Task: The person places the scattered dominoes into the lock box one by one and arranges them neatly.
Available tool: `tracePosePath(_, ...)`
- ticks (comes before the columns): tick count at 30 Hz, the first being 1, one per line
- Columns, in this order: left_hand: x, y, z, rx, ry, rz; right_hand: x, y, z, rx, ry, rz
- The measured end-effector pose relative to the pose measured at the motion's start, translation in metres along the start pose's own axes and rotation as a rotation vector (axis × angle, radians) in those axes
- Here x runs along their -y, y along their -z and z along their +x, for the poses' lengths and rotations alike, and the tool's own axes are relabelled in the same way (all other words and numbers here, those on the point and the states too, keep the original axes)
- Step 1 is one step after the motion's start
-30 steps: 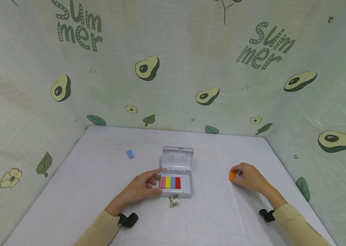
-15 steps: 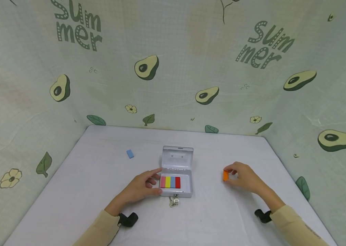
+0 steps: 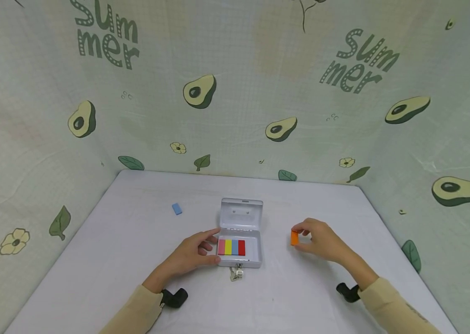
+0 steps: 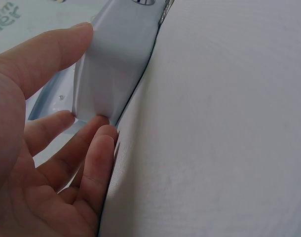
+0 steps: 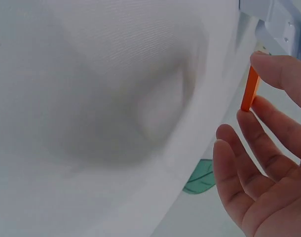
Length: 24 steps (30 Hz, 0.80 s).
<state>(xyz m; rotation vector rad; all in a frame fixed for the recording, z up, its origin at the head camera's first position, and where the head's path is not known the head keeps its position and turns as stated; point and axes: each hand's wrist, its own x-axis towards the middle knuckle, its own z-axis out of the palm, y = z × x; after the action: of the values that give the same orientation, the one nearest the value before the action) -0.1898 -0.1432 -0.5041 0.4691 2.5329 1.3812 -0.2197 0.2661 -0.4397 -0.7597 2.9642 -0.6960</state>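
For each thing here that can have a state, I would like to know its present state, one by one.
Box: open, lid raised.
Four blocks: side by side inside.
Loose blue block: lying on table.
Orange block: pinched in right hand.
Padlock: at box's front; locked or not, unclear.
Left hand: holding box's left side.

left hand [image 3: 189,253] curved, thumb [image 4: 56,48] apart, right hand [image 3: 321,239] pinching, both forearms [image 3: 135,308] angled inward

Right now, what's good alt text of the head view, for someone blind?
A right hand pinches a small orange rectangular block right of an open grey metal box on a white table. The left hand touches the box's left side; inside, pink, yellow, blue and red rectangular blocks lie in a row. A light blue rectangular block lies left, farther back.
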Motion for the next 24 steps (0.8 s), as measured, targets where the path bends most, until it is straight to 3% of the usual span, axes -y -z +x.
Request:
tracePosePath(11,-0.003,0.000,-0.002,-0.004,-0.003,0.002,0.022,-0.006,0.015,0.015,0.062,0.011)
tracePosePath(24,-0.003,0.000,0.000,-0.009,0.013,-0.006,0.047,-0.013,0.032,0.045,0.078,0.017)
